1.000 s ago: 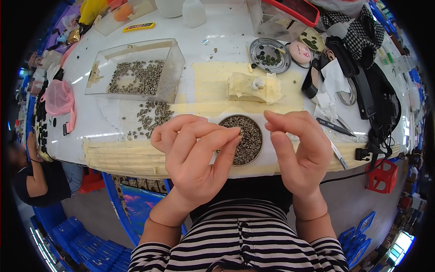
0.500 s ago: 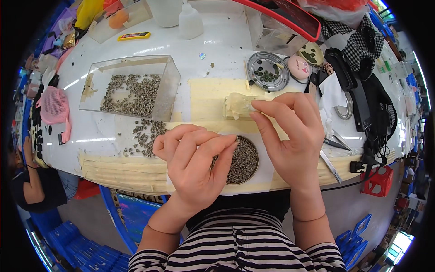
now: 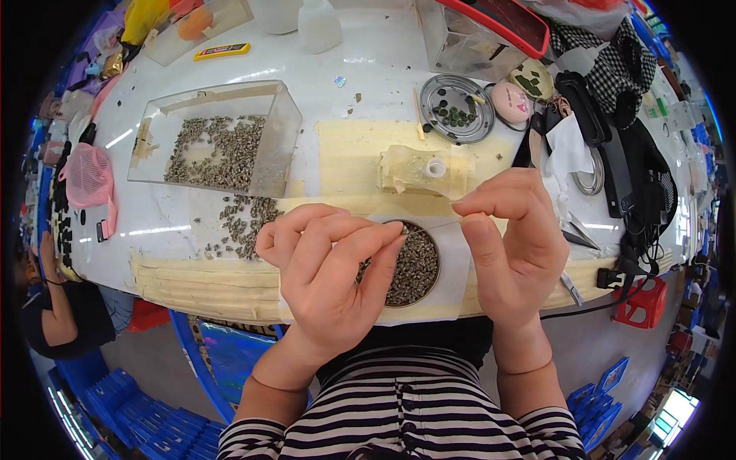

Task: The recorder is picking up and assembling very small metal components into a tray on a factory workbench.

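Observation:
My left hand [image 3: 333, 264] is closed in a pinch beside a round dish [image 3: 438, 285] filled with small grey metal pieces [image 3: 412, 272]. Something tiny, perhaps one of those pieces, shows at its thumb and index tips, too small to make out. My right hand [image 3: 514, 245] hangs right of the dish, thumb and index tip brought close together in a pinch. What lies between them cannot be made out. Beyond that hand stands a block wrapped in pale yellow tape [image 3: 399, 170], with a small white ring-shaped piece [image 3: 435, 168] on it.
A clear box [image 3: 280, 146] of metal pieces stands left, with loose pieces [image 3: 245, 222] spilled beside it. Far right are a round metal tin [image 3: 458, 107] with dark green bits, a pink round case [image 3: 510, 103], tweezers [image 3: 571, 290] and a red-edged phone [image 3: 514, 27].
My right hand has drawn back from the white piece on the taped block, toward me and to the right. My left hand keeps its pinch almost in place.

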Available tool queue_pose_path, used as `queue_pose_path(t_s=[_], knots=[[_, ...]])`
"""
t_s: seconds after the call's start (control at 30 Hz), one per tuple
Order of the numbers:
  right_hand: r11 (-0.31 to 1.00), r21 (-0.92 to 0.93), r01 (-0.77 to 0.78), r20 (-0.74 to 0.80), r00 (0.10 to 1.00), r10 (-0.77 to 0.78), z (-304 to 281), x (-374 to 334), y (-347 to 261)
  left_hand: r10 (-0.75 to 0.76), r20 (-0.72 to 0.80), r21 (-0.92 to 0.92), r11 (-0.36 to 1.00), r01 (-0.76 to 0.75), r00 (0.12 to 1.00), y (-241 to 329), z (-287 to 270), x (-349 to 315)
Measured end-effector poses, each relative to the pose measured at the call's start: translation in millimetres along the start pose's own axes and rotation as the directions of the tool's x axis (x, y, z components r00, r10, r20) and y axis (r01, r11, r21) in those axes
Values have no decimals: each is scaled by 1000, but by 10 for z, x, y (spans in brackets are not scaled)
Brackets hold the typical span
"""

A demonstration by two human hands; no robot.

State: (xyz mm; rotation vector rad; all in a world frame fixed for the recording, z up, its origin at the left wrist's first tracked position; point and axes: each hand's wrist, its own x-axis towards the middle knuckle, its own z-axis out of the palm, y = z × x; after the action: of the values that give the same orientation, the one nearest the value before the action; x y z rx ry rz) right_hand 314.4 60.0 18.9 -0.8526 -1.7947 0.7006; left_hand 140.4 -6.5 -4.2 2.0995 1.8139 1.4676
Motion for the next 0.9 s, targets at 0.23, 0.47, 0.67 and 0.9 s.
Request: queue_pose_path(t_s=[0.23, 0.47, 0.67, 0.9], knots=[[1000, -3, -5, 2, 1000, 5, 28, -10, 14, 11, 5, 1, 1000, -11, 1000, 2, 8, -3], [1000, -31, -1, -2, 1000, 1, 46, -4, 12, 8, 0, -5, 1000, -8, 1000, 1, 8, -8], [998, 30, -57, -18, 998, 58, 32, -6, 0, 8, -7, -4, 1000, -8, 1000, 3, 6, -6], [950, -289, 117, -201, 963, -179, 34, 23, 78, 15, -19, -4, 1000, -15, 1000, -1, 12, -19]])
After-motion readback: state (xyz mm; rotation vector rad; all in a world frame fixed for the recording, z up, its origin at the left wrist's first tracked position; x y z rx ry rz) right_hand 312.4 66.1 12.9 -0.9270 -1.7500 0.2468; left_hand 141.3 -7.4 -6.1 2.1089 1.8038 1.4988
